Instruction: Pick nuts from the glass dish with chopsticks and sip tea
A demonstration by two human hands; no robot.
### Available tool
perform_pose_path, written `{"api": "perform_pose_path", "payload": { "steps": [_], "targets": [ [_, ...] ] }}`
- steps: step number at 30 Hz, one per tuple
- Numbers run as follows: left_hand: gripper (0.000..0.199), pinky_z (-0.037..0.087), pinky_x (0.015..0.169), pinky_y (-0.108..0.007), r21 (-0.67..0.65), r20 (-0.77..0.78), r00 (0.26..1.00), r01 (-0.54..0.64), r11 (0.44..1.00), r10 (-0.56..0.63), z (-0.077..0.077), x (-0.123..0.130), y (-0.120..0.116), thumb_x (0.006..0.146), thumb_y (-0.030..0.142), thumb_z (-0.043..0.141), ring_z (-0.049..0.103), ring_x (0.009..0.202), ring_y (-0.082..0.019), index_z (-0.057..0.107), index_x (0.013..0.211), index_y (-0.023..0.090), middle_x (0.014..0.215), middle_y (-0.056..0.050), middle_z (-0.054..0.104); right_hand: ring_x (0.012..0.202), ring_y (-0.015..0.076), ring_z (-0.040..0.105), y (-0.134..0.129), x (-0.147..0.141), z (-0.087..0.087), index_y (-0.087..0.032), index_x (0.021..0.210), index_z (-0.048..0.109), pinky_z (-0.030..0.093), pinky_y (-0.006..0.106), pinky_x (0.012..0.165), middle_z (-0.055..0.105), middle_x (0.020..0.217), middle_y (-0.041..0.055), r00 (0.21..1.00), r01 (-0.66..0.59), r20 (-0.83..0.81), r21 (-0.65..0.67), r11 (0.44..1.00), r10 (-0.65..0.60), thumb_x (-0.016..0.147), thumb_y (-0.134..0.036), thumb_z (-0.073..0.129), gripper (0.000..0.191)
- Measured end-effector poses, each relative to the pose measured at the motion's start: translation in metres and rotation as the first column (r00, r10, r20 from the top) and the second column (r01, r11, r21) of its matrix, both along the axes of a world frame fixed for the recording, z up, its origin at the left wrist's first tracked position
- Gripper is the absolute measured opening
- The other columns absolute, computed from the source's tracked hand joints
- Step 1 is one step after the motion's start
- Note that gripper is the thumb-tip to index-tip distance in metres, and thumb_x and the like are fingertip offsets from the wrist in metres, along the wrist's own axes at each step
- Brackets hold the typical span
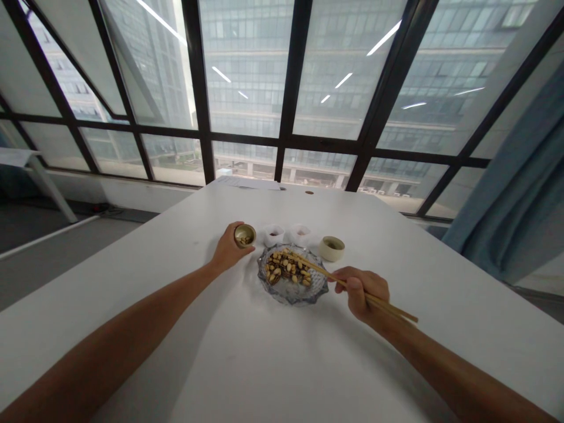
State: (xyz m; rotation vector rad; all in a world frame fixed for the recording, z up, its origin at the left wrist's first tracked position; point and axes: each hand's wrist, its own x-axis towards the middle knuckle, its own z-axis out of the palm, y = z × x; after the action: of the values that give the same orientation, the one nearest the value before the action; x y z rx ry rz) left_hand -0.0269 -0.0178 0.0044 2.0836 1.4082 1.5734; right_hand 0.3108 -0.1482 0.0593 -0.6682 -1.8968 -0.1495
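Note:
My left hand (pixel 230 248) is closed around a small olive cup (pixel 245 235), tilted toward me, with a few pale nuts in its bottom. Wooden chopsticks (pixel 328 273) are gripped in my right hand (pixel 363 289). Their tips reach into a heap of nuts (pixel 288 267), which look like pistachios mixed with darker pieces. The heap lies in a clear glass dish (pixel 315 296) with a jagged rim. Whether the tips pinch a nut is too small to tell.
Behind the dish stand two small white cups (pixel 274 235) with something dark inside. A cream-coloured cup (pixel 332 249) is at the dish's right. Papers (pixel 247 183) lie at the far edge of the white table (pixel 247 364). A blue curtain (pixel 511 194) hangs at right.

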Motion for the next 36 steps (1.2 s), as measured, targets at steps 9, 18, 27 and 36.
{"api": "perform_pose_path", "payload": {
  "steps": [9,18,27,36],
  "targets": [
    [0.075,0.051,0.1,-0.044,-0.019,0.02,0.998,0.055,0.998,-0.054,0.0,0.001,-0.002,0.061,0.035,0.087,0.064,0.112,-0.027,0.05,0.126,0.022,0.124,-0.01,0.063,0.048,0.0119,0.06,0.049,-0.076,0.04,-0.02,0.076,0.071,0.046,0.023,0.052,0.065,0.055,0.0001,0.997,-0.072,-0.025,-0.21,0.975,0.068,0.103,-0.048,0.041,0.05],
    [0.075,0.048,0.104,-0.044,-0.06,-0.021,1.0,-0.001,0.998,0.0,0.008,0.004,-0.007,0.06,0.036,0.087,0.062,0.117,-0.029,0.05,0.124,0.021,0.128,-0.01,0.062,0.046,0.0126,0.06,0.057,-0.061,0.046,-0.019,0.074,0.071,0.046,0.024,0.045,0.071,0.063,0.0044,0.949,-0.206,-0.309,-0.474,0.856,0.058,0.092,-0.07,0.05,0.057],
    [0.077,0.051,0.098,-0.044,-0.167,-0.039,0.996,-0.08,0.983,0.074,0.011,0.006,-0.011,0.061,0.044,0.086,0.066,0.11,-0.029,0.051,0.125,0.019,0.122,-0.012,0.066,0.035,0.0119,0.054,0.016,-0.022,0.046,-0.018,0.059,0.069,0.043,0.022,0.034,0.064,0.046,0.0047,0.958,-0.183,-0.285,-0.612,0.769,0.001,0.084,-0.076,0.058,0.064],
    [0.075,0.052,0.097,-0.045,-0.177,-0.045,0.996,-0.084,0.981,0.077,0.011,0.006,-0.011,0.061,0.045,0.086,0.066,0.11,-0.03,0.052,0.124,0.021,0.119,-0.011,0.068,0.029,0.0118,0.052,0.027,-0.035,0.031,-0.017,0.064,0.065,0.038,0.02,0.027,0.063,0.045,0.0031,0.853,-0.243,-0.489,-0.682,0.69,-0.182,0.072,-0.082,0.063,0.065]
  ]
}}
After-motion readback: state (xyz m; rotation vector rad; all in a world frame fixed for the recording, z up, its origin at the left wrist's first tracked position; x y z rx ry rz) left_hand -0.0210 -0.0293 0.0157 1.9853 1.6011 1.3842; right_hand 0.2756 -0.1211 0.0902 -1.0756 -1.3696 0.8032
